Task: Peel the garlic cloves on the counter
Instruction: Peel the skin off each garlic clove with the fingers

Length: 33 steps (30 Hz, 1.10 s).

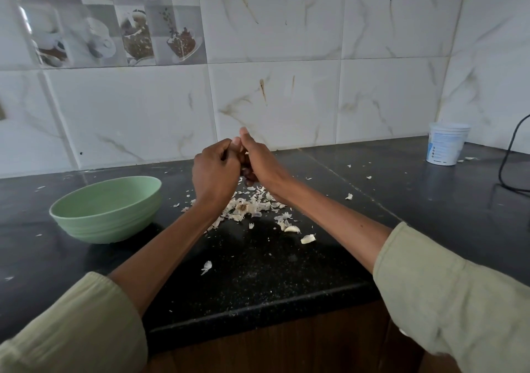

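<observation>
My left hand (pixel 215 172) and my right hand (pixel 258 160) are raised together above the black counter (pixel 258 272), fingers curled and meeting around something small that the fingers hide, most likely a garlic clove. Below the hands lies a heap of white garlic skins (pixel 252 205) with a garlic root base (pixel 241 207) in it. Two loose garlic cloves (pixel 292 228) (pixel 308 239) lie on the counter to the right of the heap. One piece of skin (pixel 206 266) lies nearer the front edge.
A pale green bowl (pixel 106 209) stands on the counter to the left of the hands, its inside looking bare. A white plastic tub (pixel 446 143) sits at the back right by the tiled wall. A black cable (pixel 510 154) runs down at the far right.
</observation>
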Each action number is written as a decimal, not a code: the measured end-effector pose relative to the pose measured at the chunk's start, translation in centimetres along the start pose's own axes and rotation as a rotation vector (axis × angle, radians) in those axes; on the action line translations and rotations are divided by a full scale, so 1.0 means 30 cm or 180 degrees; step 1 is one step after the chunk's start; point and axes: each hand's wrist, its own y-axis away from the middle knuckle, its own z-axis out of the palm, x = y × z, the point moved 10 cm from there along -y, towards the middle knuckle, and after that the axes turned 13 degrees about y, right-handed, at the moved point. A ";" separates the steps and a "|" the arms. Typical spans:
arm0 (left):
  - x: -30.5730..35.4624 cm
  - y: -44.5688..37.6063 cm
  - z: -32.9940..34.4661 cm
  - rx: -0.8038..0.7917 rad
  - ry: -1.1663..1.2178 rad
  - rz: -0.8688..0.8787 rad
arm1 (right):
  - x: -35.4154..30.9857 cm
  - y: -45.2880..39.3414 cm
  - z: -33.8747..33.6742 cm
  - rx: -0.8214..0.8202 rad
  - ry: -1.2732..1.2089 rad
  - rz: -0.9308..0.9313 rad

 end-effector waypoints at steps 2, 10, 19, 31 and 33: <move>-0.010 0.004 0.001 0.0041 0.0016 -0.0060 | 0.006 -0.002 0.013 -0.0021 -0.0021 0.0037; -0.051 0.017 0.010 0.0086 0.0430 -0.0371 | 0.041 -0.021 0.023 0.0125 -0.0014 0.0205; 0.007 0.002 0.009 0.0031 -0.0202 0.0029 | 0.030 -0.009 0.008 0.0104 -0.0172 0.0181; -0.053 0.014 0.003 0.0172 0.0248 -0.0261 | 0.069 -0.020 0.051 -0.0049 -0.0259 0.0424; -0.039 0.014 0.006 0.0202 0.0279 -0.0292 | 0.083 -0.028 0.048 0.0023 -0.0198 0.0484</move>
